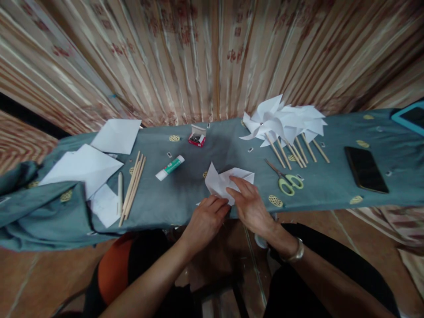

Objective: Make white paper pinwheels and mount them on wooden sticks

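A white paper pinwheel (218, 182), partly folded, lies on the cloth-covered table in front of me with its points sticking up. At its near edge, my left hand (208, 216) is closed, its fingers curled onto the paper. My right hand (251, 204) grips the paper from the right, fingertips pressed near the middle. The fingers cover the paper's near corner. Scissors (285, 180) with green handles lie to the right of my right hand. A glue stick (170, 168) and a small red box (197, 136) of metal pins or tacks are beyond my left hand.
Finished pinwheels (274, 121) on sticks are piled at the back right. A black phone (366, 169) lies farther right, near a blue-edged device (410, 117). Wooden sticks (132, 187), a white pen-like stick (120, 190) and paper sheets (84, 165) lie left. A curtain (212, 62) hangs behind.
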Demonstrator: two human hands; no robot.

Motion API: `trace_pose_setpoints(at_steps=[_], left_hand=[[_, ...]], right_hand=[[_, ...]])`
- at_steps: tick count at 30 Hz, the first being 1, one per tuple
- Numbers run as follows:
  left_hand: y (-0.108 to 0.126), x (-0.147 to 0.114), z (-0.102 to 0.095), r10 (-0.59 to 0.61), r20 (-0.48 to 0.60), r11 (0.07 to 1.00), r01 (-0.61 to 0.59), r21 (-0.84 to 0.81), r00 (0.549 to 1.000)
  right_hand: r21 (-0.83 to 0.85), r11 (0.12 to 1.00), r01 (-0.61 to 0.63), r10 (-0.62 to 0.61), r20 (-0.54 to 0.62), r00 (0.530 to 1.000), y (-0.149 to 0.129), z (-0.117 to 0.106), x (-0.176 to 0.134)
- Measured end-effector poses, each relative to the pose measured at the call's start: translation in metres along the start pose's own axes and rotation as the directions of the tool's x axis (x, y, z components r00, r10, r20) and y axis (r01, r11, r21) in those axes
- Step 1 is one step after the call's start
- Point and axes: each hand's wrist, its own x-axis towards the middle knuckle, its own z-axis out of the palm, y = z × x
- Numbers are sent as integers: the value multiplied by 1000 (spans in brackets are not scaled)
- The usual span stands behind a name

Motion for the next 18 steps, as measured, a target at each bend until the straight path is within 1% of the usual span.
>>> trace_pose_setpoints(at_steps=[5, 8, 10, 13, 16, 18], left_hand=[[-7, -1, -2, 5, -27, 999, -4, 33, 1000], [-16, 1, -5, -13, -51, 997, 17, 78, 999], [-23, 3, -8, -26, -64, 994, 33, 104, 998], [-28, 5, -12, -30, -75, 991, 40, 129, 997], [-24, 5, -13, -15, -105, 993, 27, 118, 994], [-17, 5, -12, -8, -121, 997, 18, 78, 993]], right_hand=[[53, 989, -141, 146, -94, 985, 26, -6, -5], [106, 977, -184, 196, -122, 973, 38, -7, -6], [112, 976, -188, 202, -121, 972, 39, -7, -7], [72, 983, -170, 176, -97, 980, 37, -9, -8], [35, 989, -144, 146, -75, 986, 34, -10, -10], [13, 991, -136, 137, -72, 988, 34, -11, -10]])
